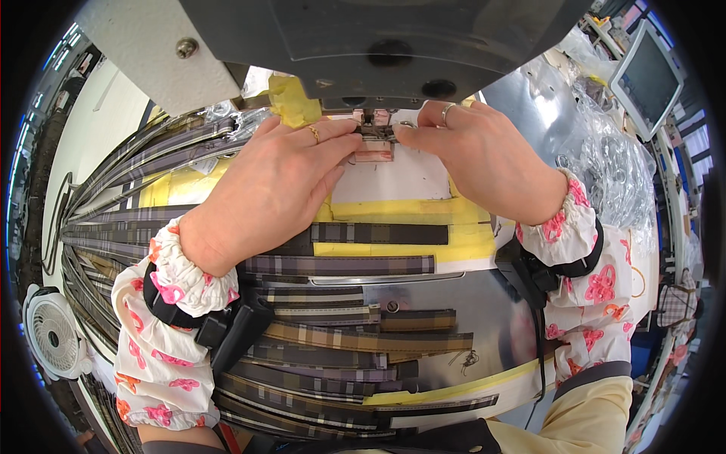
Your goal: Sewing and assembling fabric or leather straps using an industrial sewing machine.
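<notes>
My left hand and my right hand meet from both sides under a dark sewing machine head. Between their fingertips is the presser foot, above a small pinkish plate. The left fingers are pressed together beside the foot; what they hold is mostly hidden. My right thumb and index finger pinch at a small dark piece, too small to name. Plaid fabric straps with stitched edges fan out from the left, below my left hand.
Yellow tape lines the work surface, with a shiny metal plate nearer me. A yellow scrap hangs by the machine. Clear plastic bags and a screen are at right; a small white fan stands left.
</notes>
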A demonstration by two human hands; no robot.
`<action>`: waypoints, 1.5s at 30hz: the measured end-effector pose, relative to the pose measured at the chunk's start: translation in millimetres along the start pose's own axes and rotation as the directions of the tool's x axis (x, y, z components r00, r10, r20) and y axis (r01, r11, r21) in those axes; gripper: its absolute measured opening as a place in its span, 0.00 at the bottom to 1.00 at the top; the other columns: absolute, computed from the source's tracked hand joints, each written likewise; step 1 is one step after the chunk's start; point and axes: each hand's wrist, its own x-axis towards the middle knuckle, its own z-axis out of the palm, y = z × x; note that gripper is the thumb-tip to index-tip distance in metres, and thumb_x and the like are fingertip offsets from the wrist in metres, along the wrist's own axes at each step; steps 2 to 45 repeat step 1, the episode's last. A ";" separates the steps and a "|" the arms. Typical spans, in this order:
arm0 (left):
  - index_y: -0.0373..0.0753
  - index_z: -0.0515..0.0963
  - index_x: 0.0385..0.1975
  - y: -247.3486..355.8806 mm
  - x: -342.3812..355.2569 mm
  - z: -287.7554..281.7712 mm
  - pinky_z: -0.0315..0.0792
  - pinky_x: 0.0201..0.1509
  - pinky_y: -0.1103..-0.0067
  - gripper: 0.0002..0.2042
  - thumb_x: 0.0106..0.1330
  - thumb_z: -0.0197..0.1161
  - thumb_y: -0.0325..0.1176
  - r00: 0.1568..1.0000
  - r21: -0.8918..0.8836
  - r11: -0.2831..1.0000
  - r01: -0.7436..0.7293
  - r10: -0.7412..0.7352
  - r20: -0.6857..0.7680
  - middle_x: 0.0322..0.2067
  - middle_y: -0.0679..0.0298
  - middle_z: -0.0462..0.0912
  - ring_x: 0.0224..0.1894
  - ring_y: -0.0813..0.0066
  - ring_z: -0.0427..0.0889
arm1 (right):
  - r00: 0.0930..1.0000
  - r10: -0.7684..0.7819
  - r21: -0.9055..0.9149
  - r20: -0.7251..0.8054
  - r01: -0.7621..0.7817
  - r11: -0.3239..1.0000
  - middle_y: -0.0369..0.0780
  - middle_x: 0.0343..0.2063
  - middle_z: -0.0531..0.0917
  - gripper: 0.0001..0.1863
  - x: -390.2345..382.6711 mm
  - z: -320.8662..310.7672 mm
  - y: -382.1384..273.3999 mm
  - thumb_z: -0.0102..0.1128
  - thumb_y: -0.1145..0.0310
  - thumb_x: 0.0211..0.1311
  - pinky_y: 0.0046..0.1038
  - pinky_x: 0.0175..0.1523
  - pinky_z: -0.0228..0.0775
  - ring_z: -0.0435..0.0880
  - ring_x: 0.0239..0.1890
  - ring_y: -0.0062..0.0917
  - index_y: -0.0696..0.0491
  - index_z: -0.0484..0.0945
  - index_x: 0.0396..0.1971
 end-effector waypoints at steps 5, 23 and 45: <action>0.30 0.77 0.45 0.2 0.3 -0.2 0.71 0.56 0.68 0.14 0.58 0.58 0.23 1.000 -0.004 1.000 0.009 -0.009 0.007 0.47 0.48 0.78 0.52 0.51 0.76 | 1.000 0.001 -0.001 0.001 -0.001 1.000 0.46 0.32 0.80 0.15 -0.3 -0.2 0.2 0.56 0.79 0.43 0.36 0.38 0.74 0.82 0.30 0.41 0.56 0.79 0.36; 0.30 0.77 0.45 0.2 0.3 -0.2 0.71 0.56 0.68 0.14 0.58 0.58 0.23 1.000 -0.004 1.000 0.009 -0.009 0.007 0.47 0.48 0.78 0.52 0.51 0.76 | 1.000 0.001 -0.001 0.001 -0.001 1.000 0.46 0.32 0.80 0.15 -0.3 -0.2 0.2 0.56 0.79 0.43 0.36 0.38 0.74 0.82 0.30 0.41 0.56 0.79 0.36; 0.30 0.77 0.45 0.2 0.3 -0.2 0.71 0.56 0.68 0.14 0.58 0.58 0.23 1.000 -0.004 1.000 0.009 -0.009 0.007 0.47 0.48 0.78 0.52 0.51 0.76 | 1.000 0.001 -0.001 0.001 -0.001 1.000 0.46 0.32 0.80 0.15 -0.3 -0.2 0.2 0.56 0.79 0.43 0.36 0.38 0.74 0.82 0.30 0.41 0.56 0.79 0.36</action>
